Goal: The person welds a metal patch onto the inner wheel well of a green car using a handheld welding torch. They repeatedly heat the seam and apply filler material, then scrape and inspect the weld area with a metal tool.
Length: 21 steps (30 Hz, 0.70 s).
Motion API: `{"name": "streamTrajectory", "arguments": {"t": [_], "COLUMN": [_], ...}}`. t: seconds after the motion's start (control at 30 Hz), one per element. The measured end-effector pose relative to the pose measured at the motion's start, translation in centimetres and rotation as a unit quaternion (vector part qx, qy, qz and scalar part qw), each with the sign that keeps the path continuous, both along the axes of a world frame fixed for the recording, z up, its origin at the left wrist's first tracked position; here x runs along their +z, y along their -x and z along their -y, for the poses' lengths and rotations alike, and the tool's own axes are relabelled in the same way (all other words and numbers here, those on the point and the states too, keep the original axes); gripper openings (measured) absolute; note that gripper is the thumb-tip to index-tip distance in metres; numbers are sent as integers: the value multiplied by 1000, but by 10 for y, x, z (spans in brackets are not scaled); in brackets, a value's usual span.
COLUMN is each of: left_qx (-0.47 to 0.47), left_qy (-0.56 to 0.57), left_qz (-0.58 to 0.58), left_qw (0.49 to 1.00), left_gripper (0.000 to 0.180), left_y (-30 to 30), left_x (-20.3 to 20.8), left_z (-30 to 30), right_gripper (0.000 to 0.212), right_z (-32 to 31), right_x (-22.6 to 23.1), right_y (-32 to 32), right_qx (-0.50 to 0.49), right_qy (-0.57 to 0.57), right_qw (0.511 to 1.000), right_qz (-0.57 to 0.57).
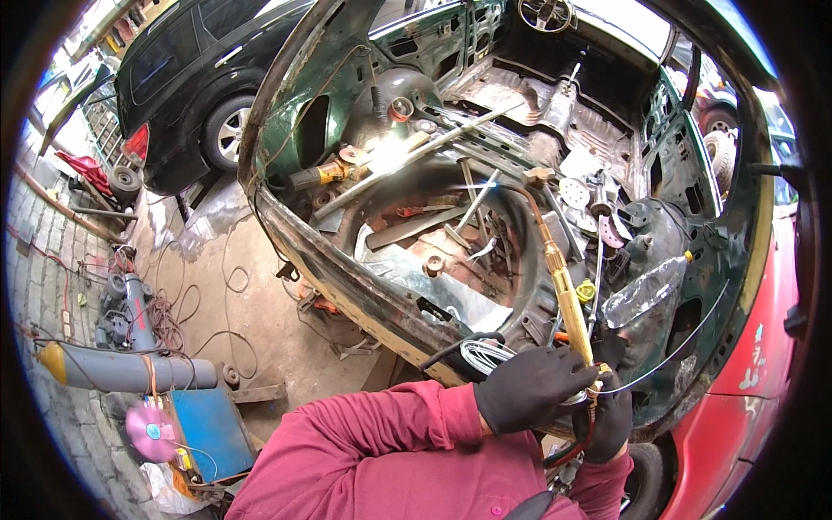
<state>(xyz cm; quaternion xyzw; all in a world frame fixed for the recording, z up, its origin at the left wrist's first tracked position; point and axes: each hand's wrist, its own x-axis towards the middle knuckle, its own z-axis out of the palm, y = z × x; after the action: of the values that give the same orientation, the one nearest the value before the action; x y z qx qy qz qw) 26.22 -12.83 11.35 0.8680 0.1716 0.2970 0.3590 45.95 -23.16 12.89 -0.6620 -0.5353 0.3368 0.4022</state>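
the brass torch [568, 303] is grasped by the left hand [536, 388] and right hand [608, 420], and the plastic bottle [646, 293] could be melted if the flame [487, 185] is swung rightward.

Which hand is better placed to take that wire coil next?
Probably the left hand: the pale wire coil shows right beside it; the right hand is farther off, at the lower end of the torch.

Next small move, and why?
Probably trim the flame at the valve end, tip pointed away from the body: the torch is lit with a thin bluish jet, the left hand and right hand are both at its lower end, and the clear plastic bottle lies right of it, so swinging that way looks risky.
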Motion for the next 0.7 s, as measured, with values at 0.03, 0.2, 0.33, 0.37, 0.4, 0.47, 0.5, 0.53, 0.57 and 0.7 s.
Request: {"name": "streamTrajectory", "arguments": {"t": [0.03,0.2,0.33,0.37,0.4,0.47,0.5,0.53,0.57,0.7], "left_qx": [1,6,0,-1,-2,2,2,4,5,6], "left_qy": [0,-8,-9,-9,-9,-16,-19,-22,-24,-22], "left_qz": [5,18,22,20,18,29,37,34,31,38], "left_qw": [1000,1000,1000,1000,1000,999,999,999,999,999], "left_gripper": [78,76,72,71,70,70,70,70,70,70], "left_y": [0,0,-2,-2,-2,-3,-4,-5,-5,-5], "left_x": [1,2,2,3,3,3,3,3,3,3], "left_z": [2,10,15,16,16,16,16,15,15,12], "right_gripper": [39,29,30,28,31,37,32,29,33,44], "right_z": [2,15,22,22,22,21,22,22,26,24], "right_x": [-1,-3,-5,-5,-4,4,5,5,1,-5], "right_y": [0,4,-10,-4,-1,2,0,-1,-6,-10], "right_qx": [1,-25,31,-8,-23,-30,-25,-19,-14,-7], "right_qy": [-7,-21,-43,-27,-16,0,1,1,-3,1], "right_qw": [1000,999,993,999,1000,999,1000,1000,999,1000], "right_qz": [15,4,103,43,13,-15,2,19,48,27]}}
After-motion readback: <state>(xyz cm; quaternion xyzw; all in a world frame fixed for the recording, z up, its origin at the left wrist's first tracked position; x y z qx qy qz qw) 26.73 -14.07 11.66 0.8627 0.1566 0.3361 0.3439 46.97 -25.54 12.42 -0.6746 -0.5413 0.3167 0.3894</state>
